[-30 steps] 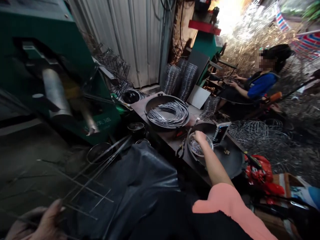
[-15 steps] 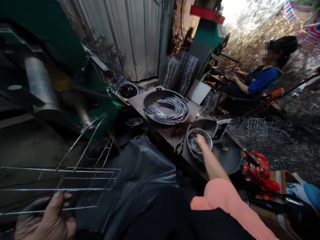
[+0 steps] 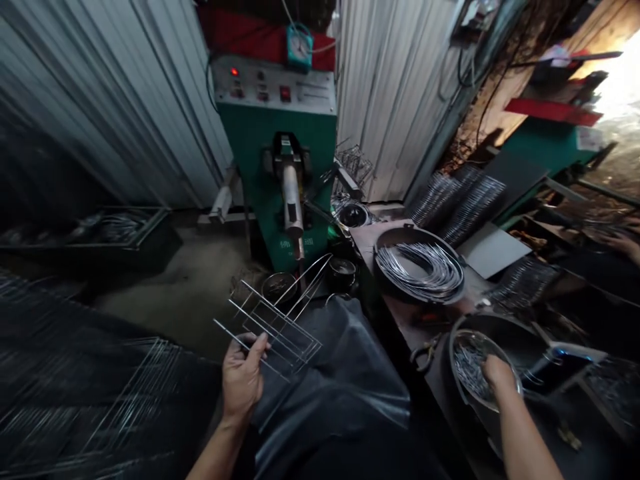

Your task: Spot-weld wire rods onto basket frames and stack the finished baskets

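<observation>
A wire rack (image 3: 280, 327) of thin straight metal rods, with longer curved wires rising from its far side, is in my left hand (image 3: 243, 377). The thumb and fingers close around its near rods. Below and behind the rack lies a black sheet (image 3: 335, 373) over my lap. My right hand (image 3: 497, 375) reaches into a round metal bowl (image 3: 511, 367) of small metal pieces (image 3: 470, 363). Its fingers are curled and pressed down among the pieces, so what they hold is hidden. The bowl sits inside a wide dark pan (image 3: 457, 393).
Ahead stands a green machine (image 3: 280, 120) with a red light, a gauge (image 3: 299, 47) and a vertical electrode (image 3: 299, 247). A pan (image 3: 380, 267) of wire rings and pliers (image 3: 424, 357) lie on the right bench. Wire pieces (image 3: 135, 393) are at left; a co-worker's hand (image 3: 627, 247) shows far right.
My view has swung left, bringing the green machine to the centre. The left hand still grips the wire rack, now over the black sheet's edge; the right hand is still in the bowl.
</observation>
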The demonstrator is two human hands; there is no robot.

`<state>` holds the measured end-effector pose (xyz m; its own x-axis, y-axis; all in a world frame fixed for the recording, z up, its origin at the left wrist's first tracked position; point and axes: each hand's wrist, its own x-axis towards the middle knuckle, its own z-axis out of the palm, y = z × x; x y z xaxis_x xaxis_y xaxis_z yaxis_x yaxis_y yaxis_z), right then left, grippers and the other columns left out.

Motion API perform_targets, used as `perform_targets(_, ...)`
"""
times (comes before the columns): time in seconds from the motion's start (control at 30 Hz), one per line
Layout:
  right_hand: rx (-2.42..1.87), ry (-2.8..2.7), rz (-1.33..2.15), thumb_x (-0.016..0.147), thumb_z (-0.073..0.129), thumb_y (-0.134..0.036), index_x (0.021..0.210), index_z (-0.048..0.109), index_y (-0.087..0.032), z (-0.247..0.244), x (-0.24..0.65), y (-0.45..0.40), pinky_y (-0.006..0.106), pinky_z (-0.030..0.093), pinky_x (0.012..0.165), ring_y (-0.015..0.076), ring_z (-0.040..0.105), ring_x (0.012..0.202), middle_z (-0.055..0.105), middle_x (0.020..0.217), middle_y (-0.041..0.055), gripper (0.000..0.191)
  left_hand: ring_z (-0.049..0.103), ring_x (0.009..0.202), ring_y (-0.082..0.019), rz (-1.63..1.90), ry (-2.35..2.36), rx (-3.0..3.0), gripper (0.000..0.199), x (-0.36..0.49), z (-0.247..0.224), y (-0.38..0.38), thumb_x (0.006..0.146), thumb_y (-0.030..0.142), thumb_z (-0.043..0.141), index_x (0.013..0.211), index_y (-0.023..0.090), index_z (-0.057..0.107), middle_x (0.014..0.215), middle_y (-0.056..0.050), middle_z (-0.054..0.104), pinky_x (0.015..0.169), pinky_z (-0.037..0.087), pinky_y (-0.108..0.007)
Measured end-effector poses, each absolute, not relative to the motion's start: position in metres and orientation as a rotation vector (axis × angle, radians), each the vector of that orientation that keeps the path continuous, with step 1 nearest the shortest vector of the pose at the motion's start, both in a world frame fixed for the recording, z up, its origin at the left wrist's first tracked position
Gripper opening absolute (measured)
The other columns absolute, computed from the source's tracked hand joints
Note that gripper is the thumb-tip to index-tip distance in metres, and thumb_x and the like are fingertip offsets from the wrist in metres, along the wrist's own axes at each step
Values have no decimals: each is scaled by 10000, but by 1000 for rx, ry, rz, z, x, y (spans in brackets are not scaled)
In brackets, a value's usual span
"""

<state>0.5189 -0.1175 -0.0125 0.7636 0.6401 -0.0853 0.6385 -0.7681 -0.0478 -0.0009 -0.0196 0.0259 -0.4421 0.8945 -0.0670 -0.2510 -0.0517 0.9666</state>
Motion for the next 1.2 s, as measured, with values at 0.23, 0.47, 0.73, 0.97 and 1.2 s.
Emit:
perform_targets(0.23,-2316,-1457,426,771,482,-450,723,625,-227,31,416,-33,349,467,752,252,627,831,679,831,102,270,467,495,-73,1640,1268,725,261,3,14,-8,614,317,730,678,176,520,562,47,557,477,350,-186)
perform_targets(0.47,-1437,-1789,899,750,522,-417,683,580,-195,61,234,71,260,400,622,150,527,639,586,642,-8,239,452,484,-69,1660,1319,704,262,11,8,-22,628,334,720,663,175,515,572,43,554,497,361,-196)
perform_targets(0.73,-1196,-1504,1287,748,529,-524,639,509,-195,56,181,83,234,372,532,107,451,517,486,543,-43,348,456,492,-75,1649,1347,640,279,2,-4,-37,631,357,721,671,180,508,577,42,552,519,371,-206)
perform_targets(0.97,-1183,-1363,1300,726,538,-569,642,496,-200,32,171,88,233,398,542,107,459,532,494,560,-37,381,494,542,-89,1621,1317,644,275,2,-12,-38,647,353,716,668,186,499,571,47,537,575,392,-216)
perform_targets(1.2,-1118,-1290,1368,737,558,-517,663,520,-191,22,164,89,227,391,530,102,460,524,489,569,-36,336,490,513,-90,1615,1304,606,300,0,-15,-41,636,375,720,689,193,488,544,52,549,563,386,-222)
